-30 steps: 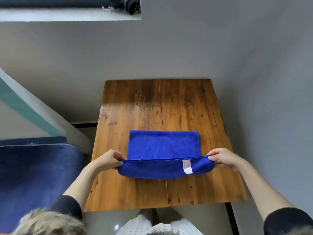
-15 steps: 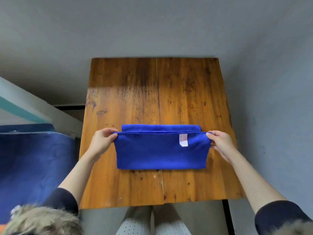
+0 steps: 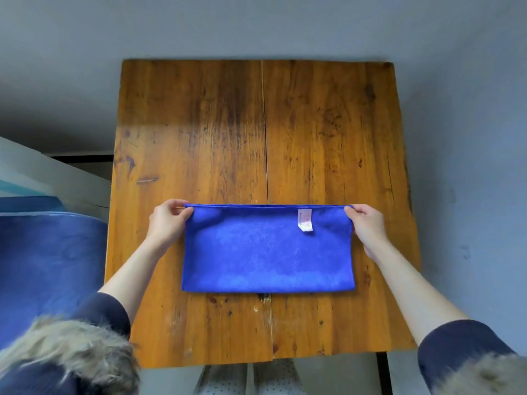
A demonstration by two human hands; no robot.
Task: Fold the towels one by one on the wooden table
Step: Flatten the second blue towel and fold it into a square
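Folded over now, towel (image 3: pixel 268 252) lies flat (both hands (image 3: pixel 166 223) (image 3: pixel 368 226) pinching far corners).

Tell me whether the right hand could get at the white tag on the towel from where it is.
Probably yes. The right hand pinches the towel's far right corner, and the tag lies exposed on top just to its left, nothing between them. It would have to let go of the corner first.

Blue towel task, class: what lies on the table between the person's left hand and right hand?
In the head view, the folded blue towel spans the whole stretch; left hand and right hand pinch its far corners. A white label sits near the right one.
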